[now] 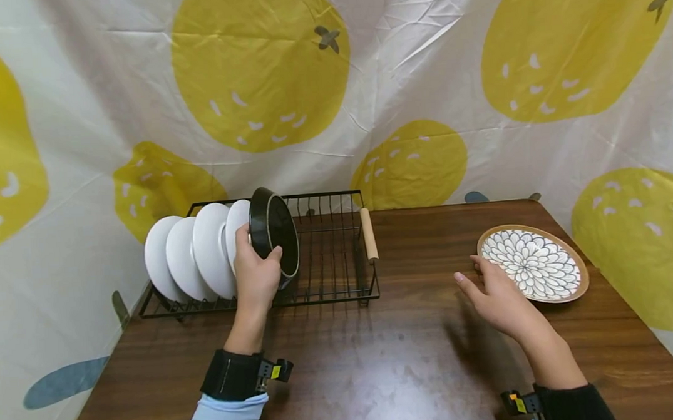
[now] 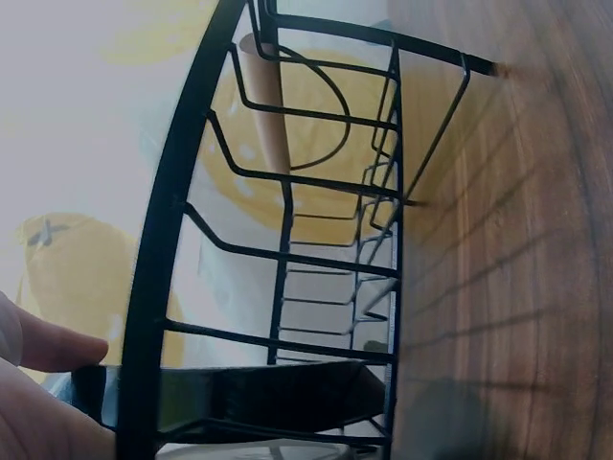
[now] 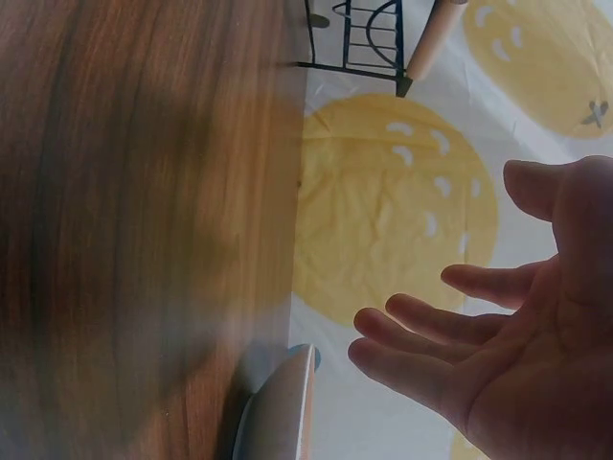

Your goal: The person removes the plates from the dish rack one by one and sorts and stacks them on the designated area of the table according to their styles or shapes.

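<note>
My left hand (image 1: 256, 273) grips a black, straight-walled bowl (image 1: 282, 234), thumb on one side and fingers behind the other. The bowl stands on edge within a black wire dish rack (image 1: 329, 300), right beside several upright white plates (image 1: 157, 260). In the left wrist view, the bowl (image 2: 254, 398) shows behind the rack's front wires, with the thumb near its rim. My right hand (image 1: 501, 300) holds nothing; its fingers are extended and spread a little. It hovers by the left edge of a round plate (image 1: 527, 264) with a white petal pattern and brown rim.
A pale wooden handle (image 1: 369, 235) forms the rack's right end. Under everything is a dark wooden table (image 1: 388, 358), whose right edge runs just beyond the patterned plate. A white curtain (image 1: 420, 56) printed with yellow fruit hangs behind and at both sides.
</note>
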